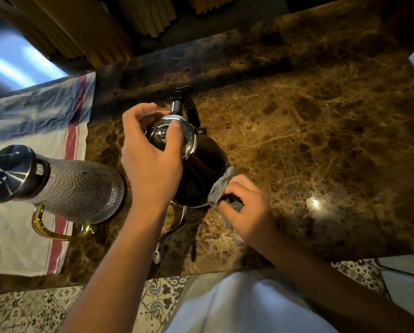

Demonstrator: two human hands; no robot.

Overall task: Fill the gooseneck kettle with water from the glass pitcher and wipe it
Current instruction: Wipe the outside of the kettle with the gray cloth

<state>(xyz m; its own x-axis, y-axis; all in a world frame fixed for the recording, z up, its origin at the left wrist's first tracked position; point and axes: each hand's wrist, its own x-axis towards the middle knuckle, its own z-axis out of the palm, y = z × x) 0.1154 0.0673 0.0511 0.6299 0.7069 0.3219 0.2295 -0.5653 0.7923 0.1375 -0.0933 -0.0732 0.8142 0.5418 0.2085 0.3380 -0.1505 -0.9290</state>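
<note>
Brown veined marble makes up the countertop [309,131], glossy enough to throw back a bright spot of light toward 4 o'clock, with patterned floor tiles [28,311] showing below its near edge. At the middle of the counter stands the gooseneck kettle [201,169], dark-bodied with a shiny steel lid [188,135], its black handle [189,102] pointing to 12 o'clock and its thin curved spout [170,234] running down toward 6 o'clock. Over the lid sits the left hand [150,152], fingers curled around the lid's rim and thumb laid across its top, gripping it. At about 4 o'clock from the kettle, the right hand [246,205] pinches a bunched grey cloth [221,186], whose free end lies against the kettle's lower right side. Out at 9 o'clock the glass pitcher [81,188] stands well clear of the kettle's body, its textured wall topped by a steel lid [7,174] and its amber handle [49,229] turned toward 6 o'clock. It rests at the edge of a white towel with red stripes [16,239] that covers the counter's left part. White clothing [237,306] of the person fills the lower edge at 6 o'clock.
</note>
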